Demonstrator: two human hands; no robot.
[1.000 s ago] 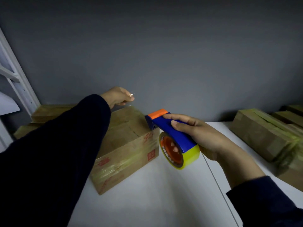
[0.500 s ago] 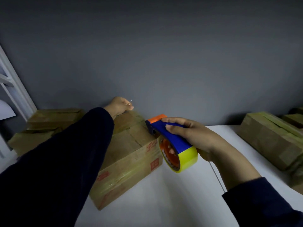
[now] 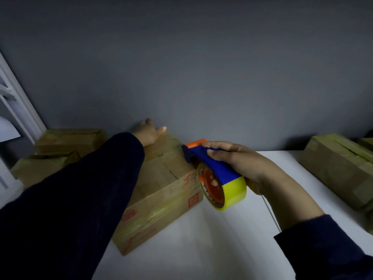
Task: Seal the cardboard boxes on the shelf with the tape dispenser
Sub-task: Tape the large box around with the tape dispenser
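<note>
A cardboard box [image 3: 161, 190] with red print lies on the white shelf [image 3: 201, 239], wrapped in clear tape along its front. My left hand [image 3: 148, 132] lies flat on the far top edge of this box, fingers spread over the back. My right hand [image 3: 238, 164] grips a blue and orange tape dispenser [image 3: 210, 164] with a yellow tape roll [image 3: 228, 195]. The dispenser's orange tip sits at the box's right top edge. My dark left sleeve hides much of the box's left side.
Two more cardboard boxes [image 3: 66, 138] lie at the left against the grey wall [image 3: 201, 77]. Another box [image 3: 341, 168] lies at the right. A white shelf upright [image 3: 22, 110] stands at the far left.
My left hand has gone from a pinch held above the box to lying flat on its far edge. The dispenser has stayed at the box's right top edge. The view has tilted up.
</note>
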